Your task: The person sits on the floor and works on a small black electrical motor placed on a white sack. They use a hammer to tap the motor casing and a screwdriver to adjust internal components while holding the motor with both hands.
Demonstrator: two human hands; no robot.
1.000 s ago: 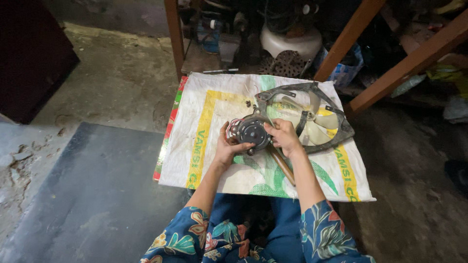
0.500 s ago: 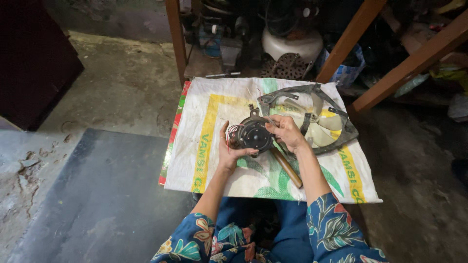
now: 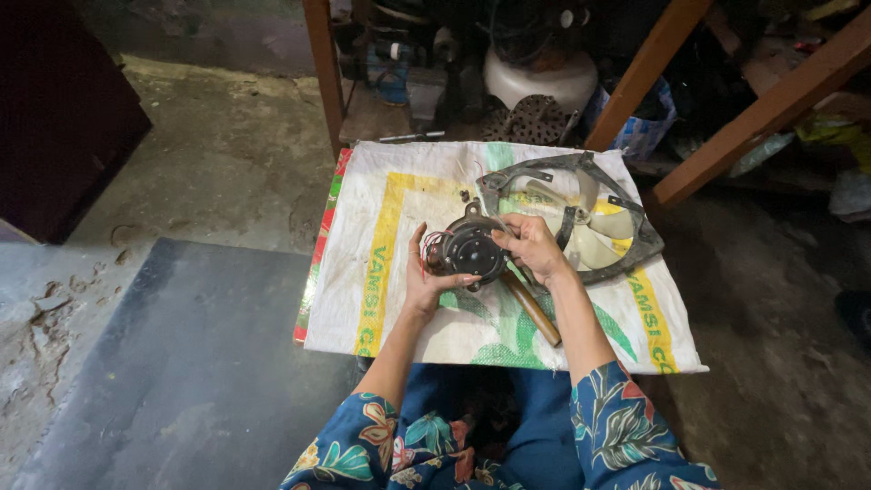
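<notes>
Little moved since the earlier frame: motor (image 3: 472, 251) kept between both hands above the middle of the sack (image 3: 381, 263), perhaps turned slightly. Left hand (image 3: 426, 277) cupped against the motor's left and near side, fingers curled round its rim. Right hand (image 3: 533, 247) closed over the motor's right edge, fingertips pressing its face. Red wires (image 3: 433, 243) trailing at the motor's left. Wooden handle (image 3: 533, 308) lying under the right wrist, slanting near and right across the sack; its tip hidden by the hand. Fan frame (image 3: 581, 218) with pale blades just right of the right hand, on the sack's far right part. Small dark bits (image 3: 464, 194) just beyond the motor. Wooden legs (image 3: 325, 73) and clutter farther off.
</notes>
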